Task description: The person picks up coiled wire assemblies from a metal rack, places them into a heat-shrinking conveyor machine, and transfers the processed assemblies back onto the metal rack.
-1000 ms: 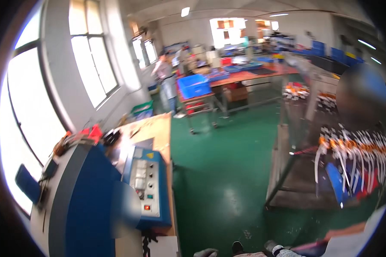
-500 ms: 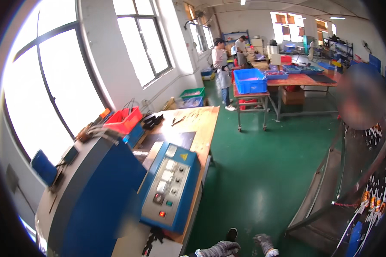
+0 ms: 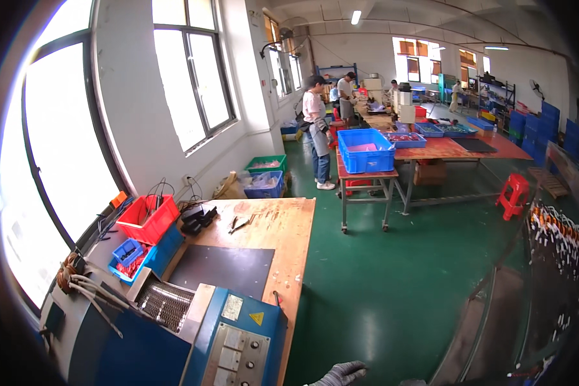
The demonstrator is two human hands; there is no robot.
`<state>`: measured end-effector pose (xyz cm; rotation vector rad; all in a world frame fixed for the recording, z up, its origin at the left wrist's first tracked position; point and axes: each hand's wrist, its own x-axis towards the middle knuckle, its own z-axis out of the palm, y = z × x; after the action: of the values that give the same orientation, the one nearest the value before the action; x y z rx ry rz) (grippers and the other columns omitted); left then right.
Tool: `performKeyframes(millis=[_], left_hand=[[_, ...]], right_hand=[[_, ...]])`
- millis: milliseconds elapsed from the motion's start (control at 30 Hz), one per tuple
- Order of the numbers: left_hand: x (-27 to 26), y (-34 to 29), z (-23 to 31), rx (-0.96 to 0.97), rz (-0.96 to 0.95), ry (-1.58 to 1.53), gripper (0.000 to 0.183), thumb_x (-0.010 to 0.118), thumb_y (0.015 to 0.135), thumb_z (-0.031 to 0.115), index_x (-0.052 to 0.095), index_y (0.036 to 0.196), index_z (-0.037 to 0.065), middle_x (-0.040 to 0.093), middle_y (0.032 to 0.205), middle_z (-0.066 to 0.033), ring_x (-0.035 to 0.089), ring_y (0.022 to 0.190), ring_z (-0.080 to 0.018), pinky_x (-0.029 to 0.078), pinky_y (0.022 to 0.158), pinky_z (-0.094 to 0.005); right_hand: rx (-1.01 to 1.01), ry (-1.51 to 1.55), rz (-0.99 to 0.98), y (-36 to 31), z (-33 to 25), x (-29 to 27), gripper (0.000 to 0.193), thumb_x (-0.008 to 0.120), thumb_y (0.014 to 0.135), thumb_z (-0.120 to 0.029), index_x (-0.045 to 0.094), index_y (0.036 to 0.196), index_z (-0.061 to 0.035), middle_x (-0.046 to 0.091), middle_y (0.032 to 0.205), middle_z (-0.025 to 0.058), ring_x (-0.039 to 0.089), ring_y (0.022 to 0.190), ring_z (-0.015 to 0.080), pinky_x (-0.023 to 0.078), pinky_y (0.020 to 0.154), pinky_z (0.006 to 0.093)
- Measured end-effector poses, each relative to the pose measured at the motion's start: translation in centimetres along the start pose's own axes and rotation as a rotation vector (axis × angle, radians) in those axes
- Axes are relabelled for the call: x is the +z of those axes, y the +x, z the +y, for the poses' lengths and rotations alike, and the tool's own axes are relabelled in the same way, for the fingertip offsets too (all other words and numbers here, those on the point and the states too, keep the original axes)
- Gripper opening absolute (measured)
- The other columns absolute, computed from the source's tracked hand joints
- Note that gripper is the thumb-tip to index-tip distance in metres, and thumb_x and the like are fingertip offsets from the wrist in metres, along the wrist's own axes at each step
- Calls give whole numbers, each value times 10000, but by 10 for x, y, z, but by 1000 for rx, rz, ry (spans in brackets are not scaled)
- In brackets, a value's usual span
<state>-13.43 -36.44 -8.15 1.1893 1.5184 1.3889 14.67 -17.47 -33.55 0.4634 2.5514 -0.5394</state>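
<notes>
While the gloved left hand [image 3: 342,374] hangs low, I cannot tell if its grip is spread or pressed together; the right hand [image 3: 414,383] shows at most a sliver, its grip unreadable. Just leftward, the control box [image 3: 248,341] stands on the surface [image 3: 273,215]: a careless swing could turn a knob [image 3: 255,345]. Drifting right might snag the coils [image 3: 563,230]; farther off, the stool [image 3: 513,196] could trip an inattentive walker.

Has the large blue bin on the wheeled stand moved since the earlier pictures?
No. Judged against the red-topped table, the blue bin sits on its wheeled stand at the same end; only the view shifted.
</notes>
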Motion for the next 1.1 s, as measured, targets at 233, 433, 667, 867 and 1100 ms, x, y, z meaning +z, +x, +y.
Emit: performKeyframes(millis=[233,433,667,867,1100], left_hand=[[-68,22,25,-229,368,-726,285,557,860,224,541,1060,23,580,822,-32,535,728,-90,417,621,-175],[-121,3,39,-140,901,-682,255,554,860,188,540,1036,3,577,836,-50,528,762,-122,423,717,-246],[-163,24,52,-199,1328,-660,253,574,838,196,573,1045,49,594,954,-58,551,904,-106,426,830,-241],[-181,44,65,-346,1416,-564,274,548,868,234,552,1062,40,567,994,-22,517,969,-104,400,878,-243],[-212,34,56,-230,1537,-526,247,541,873,207,558,1057,43,574,949,-21,520,931,-103,409,859,-255]], right_hand=[[-4,292,84,78,-83,-196,184,466,815,-263,564,879,-121,601,914,162,546,912,359,425,755,444],[-449,-153,-188,253,-143,-295,240,436,824,-310,575,910,-135,612,914,152,568,899,340,438,764,456],[-860,-274,26,366,-261,-428,200,452,802,-250,573,890,-118,621,820,131,593,806,317,474,704,433],[-1321,165,35,391,-349,-436,180,503,816,-233,585,925,-116,598,817,121,571,740,312,455,672,418],[-1805,275,-129,340,-442,-451,273,576,761,-183,559,1029,-140,584,911,61,562,824,256,456,758,356]])
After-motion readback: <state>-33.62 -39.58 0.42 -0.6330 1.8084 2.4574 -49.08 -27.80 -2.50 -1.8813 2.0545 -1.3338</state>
